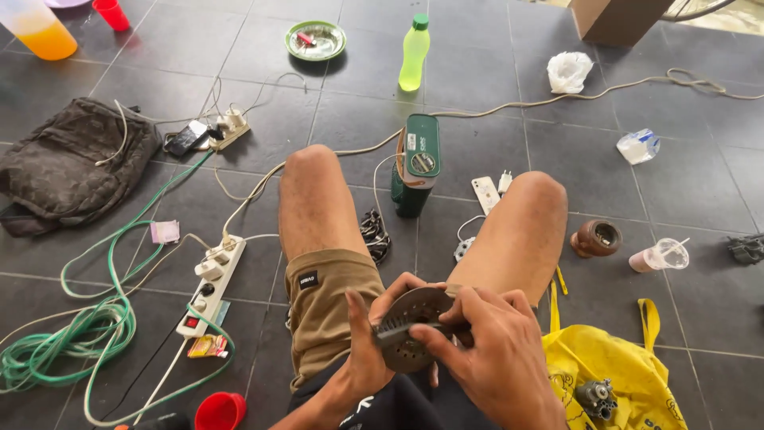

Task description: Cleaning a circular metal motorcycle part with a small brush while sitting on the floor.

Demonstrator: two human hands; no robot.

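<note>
A round perforated metal disc sits low in the person's lap, between the two bare thighs, held up on edge facing the camera. The left hand wraps it from the left, fingers curled behind the rim and thumb laid across the front, so the grip is closed on the disc. The right hand comes in from the right, its fingers pinched shut around a small grey tool that lies flat across the disc's face; what kind of tool it is cannot be told. On the tiled floor just ahead of the knees stands a green box-shaped device. A white power strip lies beside the left thigh, and a yellow bag lies beside the right.
</note>
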